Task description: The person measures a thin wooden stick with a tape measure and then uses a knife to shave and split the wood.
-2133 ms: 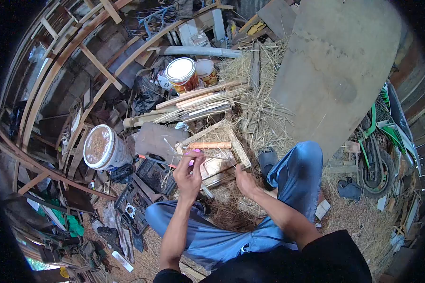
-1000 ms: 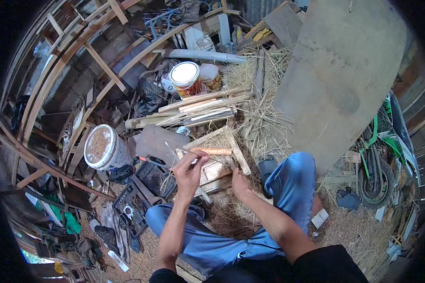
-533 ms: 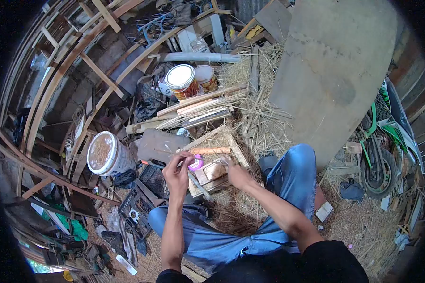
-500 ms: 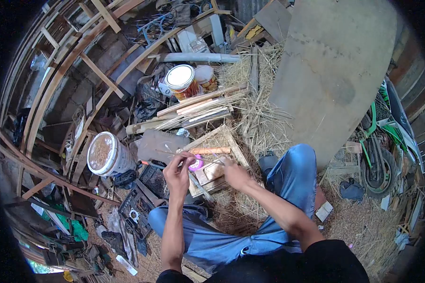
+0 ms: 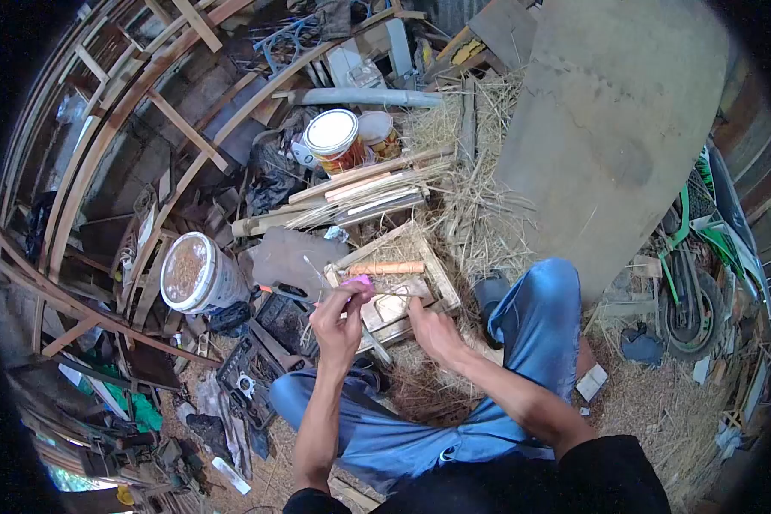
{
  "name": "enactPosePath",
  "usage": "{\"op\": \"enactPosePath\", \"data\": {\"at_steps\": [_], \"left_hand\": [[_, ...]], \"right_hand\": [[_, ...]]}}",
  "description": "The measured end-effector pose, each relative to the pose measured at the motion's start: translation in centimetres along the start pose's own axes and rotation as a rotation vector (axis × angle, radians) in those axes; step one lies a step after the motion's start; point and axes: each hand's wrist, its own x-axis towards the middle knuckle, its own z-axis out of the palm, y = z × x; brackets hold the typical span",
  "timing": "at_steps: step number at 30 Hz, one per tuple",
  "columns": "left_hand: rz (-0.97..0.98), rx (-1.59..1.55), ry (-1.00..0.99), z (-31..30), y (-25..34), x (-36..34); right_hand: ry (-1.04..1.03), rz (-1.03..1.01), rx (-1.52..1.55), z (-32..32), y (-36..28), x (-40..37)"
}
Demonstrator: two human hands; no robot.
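My left hand (image 5: 337, 322) is raised over the left side of a wooden frame box (image 5: 438, 278), its fingers pinched around one end of a thin stick (image 5: 391, 294). My right hand (image 5: 437, 332) is at the stick's other end, fingers curled, over the right part of the box. A pink round object (image 5: 365, 288) shows just behind my left fingers. Inside the box lies an orange-brown wooden piece (image 5: 385, 268), with pale wood below the stick. A thin light rod (image 5: 313, 271) slants up left of my left hand; whether I hold it I cannot tell.
A white bucket (image 5: 199, 272) stands at left, and two paint cans (image 5: 332, 141) are beyond the wood strips (image 5: 364, 199). Straw (image 5: 488, 206) covers the ground beside a large grey board (image 5: 612, 146). A black tool case (image 5: 253, 373) lies near my left knee. A green bicycle (image 5: 685, 274) is at right.
My left hand has shifted right and now covers part of the pink object. My right hand has come slightly lower. The whole view has shifted a little.
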Motion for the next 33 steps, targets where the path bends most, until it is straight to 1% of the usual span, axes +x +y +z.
{"op": "enactPosePath", "data": {"at_steps": [3,4,5,7,8,9,10,11,13,16,18,20,21,23,24,25,27,28,29,30,31,32,33], "left_hand": [[-0.057,-0.028,0.011,-0.1,0.4,-0.1],[-0.006,-0.010,-0.003,0.0,0.2,-0.2],[-0.013,-0.015,0.002,0.2,-0.3,-0.4],[-0.072,-0.051,-0.011,0.0,-1.1,-0.3],[-0.104,-0.048,-0.043,-0.2,-1.0,-0.3],[-0.088,-0.043,-0.047,-0.3,-0.6,-0.1],[-0.074,-0.073,-0.036,0.0,-0.2,-0.2],[-0.070,-0.110,-0.018,0.4,-0.1,-0.3],[-0.082,-0.144,-0.002,0.6,-0.4,-0.3],[-0.093,-0.158,-0.023,0.3,0.3,0.3],[-0.069,-0.076,-0.032,0.1,0.5,0.7],[-0.092,-0.119,-0.032,-0.1,-0.3,0.7],[-0.114,-0.154,-0.039,-0.3,-0.8,0.6],[-0.092,-0.171,-0.027,-0.5,-1.5,0.6],[-0.111,-0.187,-0.037,-0.7,-1.6,0.6],[-0.129,-0.202,-0.048,-0.8,-1.8,0.7],[-0.098,-0.186,-0.053,-0.8,-2.4,0.4],[-0.056,-0.149,-0.083,-0.8,-2.1,0.1],[-0.013,-0.113,-0.110,-0.6,-1.8,-0.1],[0.031,-0.076,-0.136,-0.6,-1.6,-0.2],[0.028,-0.076,-0.140,-0.6,-1.6,-0.3],[0.003,-0.112,-0.140,-0.5,-1.6,-0.3],[-0.021,-0.147,-0.139,-0.6,-1.7,-0.2]], "right_hand": [[-0.182,0.138,0.031,-0.2,1.0,0.1],[-0.006,0.058,0.017,1.1,1.6,0.0],[-0.013,0.058,0.011,1.8,2.7,-0.1],[-0.123,0.151,-0.036,2.8,3.7,-0.1],[-0.135,0.253,-0.014,3.8,5.8,-1.1],[-0.133,0.350,0.011,4.9,7.9,-2.2],[-0.200,0.411,-0.011,5.3,8.0,-2.3],[-0.193,0.409,-0.016,5.4,8.6,-1.8],[-0.182,0.390,-0.144,5.7,9.0,-2.2],[-0.193,0.373,-0.127,6.0,9.3,-2.2],[-0.181,0.384,-0.117,5.6,9.4,-1.8],[-0.258,0.412,-0.031,4.8,9.2,-1.6],[-0.261,0.417,-0.030,4.6,8.8,-1.5],[-0.183,0.406,0.104,4.4,7.8,-0.2],[-0.072,0.316,0.008,2.3,4.9,0.5],[-0.073,0.313,0.011,0.8,2.4,1.4],[-0.127,0.138,0.118,-1.5,-1.3,2.6],[-0.129,0.143,0.123,-2.3,-3.0,2.2],[-0.107,0.087,0.097,-3.1,-4.4,1.9],[-0.085,0.032,0.071,-3.5,-5.0,1.7],[-0.087,0.035,0.074,-2.4,-3.7,1.4],[-0.031,-0.036,-0.013,-0.7,-1.4,1.2],[0.026,-0.111,-0.099,-0.4,-0.7,1.5]]}}
